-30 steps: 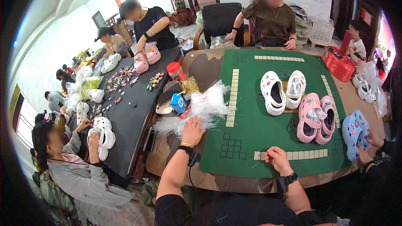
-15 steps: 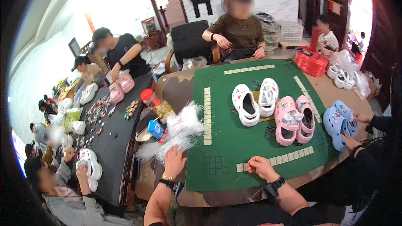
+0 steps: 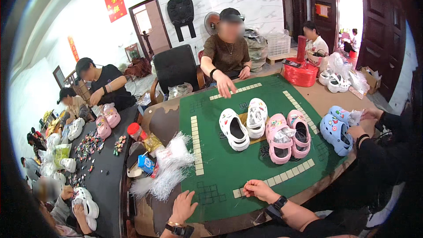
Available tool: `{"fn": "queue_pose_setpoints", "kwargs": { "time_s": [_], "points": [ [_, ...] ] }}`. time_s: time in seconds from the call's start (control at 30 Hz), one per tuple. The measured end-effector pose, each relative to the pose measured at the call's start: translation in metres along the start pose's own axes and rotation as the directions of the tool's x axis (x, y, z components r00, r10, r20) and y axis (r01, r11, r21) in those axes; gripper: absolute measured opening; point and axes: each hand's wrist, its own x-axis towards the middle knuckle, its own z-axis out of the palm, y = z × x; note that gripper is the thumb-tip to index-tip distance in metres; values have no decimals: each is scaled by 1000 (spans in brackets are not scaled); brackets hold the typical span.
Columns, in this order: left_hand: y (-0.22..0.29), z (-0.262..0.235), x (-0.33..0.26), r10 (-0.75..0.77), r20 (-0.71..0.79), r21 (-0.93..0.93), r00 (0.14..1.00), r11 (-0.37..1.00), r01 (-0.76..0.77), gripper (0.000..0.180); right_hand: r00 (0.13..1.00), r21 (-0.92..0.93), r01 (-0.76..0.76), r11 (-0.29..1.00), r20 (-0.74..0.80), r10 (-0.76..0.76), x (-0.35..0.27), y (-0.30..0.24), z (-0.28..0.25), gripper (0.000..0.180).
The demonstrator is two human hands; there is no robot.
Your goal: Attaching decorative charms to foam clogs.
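Observation:
My left hand point(image 3: 183, 207) rests with its fingers apart at the near left corner of the green mat point(image 3: 207, 132), holding nothing. My right hand point(image 3: 259, 190) is closed in a pinch over the mat's near edge; whatever is between its fingertips is too fine to make out. A pile of thin clear plastic strands point(image 3: 165, 178) lies beyond my left hand. Farther off on the mat stand a pair of white clogs point(image 3: 233, 130) and a pair of pink clogs point(image 3: 278, 139), all with small colourful charms. Clear plastic is stuffed in some of them.
At right, another person's hands hold blue clogs point(image 3: 337, 132). Across the table a person reaches toward the white clogs. A red-lidded jar point(image 3: 135, 130) and blue carton point(image 3: 146, 163) stand at left. On the black table point(image 3: 110, 167) lie loose charms. Red twine point(image 3: 299, 72) sits at the far right.
The view has shifted, so the table sits lower and farther left. The person opposite has stretched an arm over the mat. My left hand has drawn back from the strands; my right stays pinched.

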Motion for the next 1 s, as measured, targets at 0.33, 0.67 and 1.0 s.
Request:
{"fn": "queue_pose_setpoints", "kwargs": {
  "time_s": [0.33,0.67,1.0],
  "points": [
    [14,14,-13,10,207,13,978,1000,-13,59,1000,17,-7,1000,17,7,1,1,-1,9],
    [22,7,-17,19,213,7,977,1000,-20,57,1000,24,0,1000,22,-1,2,0,-1,9],
    [34,0,-23,47,238,1,970,999,-49,55,1000,34,8,999,30,-9,-1,-1,-2,12]
  ]
}}
